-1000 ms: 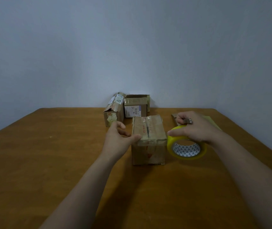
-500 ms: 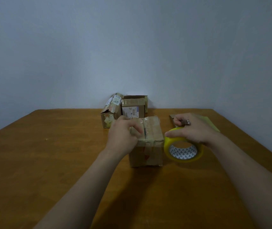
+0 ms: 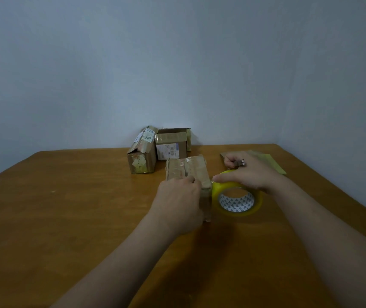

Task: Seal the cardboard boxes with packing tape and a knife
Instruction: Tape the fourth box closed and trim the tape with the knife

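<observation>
While the left hand (image 3: 178,203) gripped the near top edge of the cardboard box (image 3: 191,170) mid-frame on the desk (image 3: 66,218), the right hand (image 3: 246,172) held the yellow tape roll (image 3: 235,204) just right of it.

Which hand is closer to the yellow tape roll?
Right. The right hand grips the tape roll from above. The left hand is on the near cardboard box, just left of the roll.

On the table (image 3: 66,218): tape roll (image 3: 236,200) just right of near box (image 3: 196,170); left rear box (image 3: 142,156) and right rear box (image 3: 171,144) behind, adjacent.
</observation>
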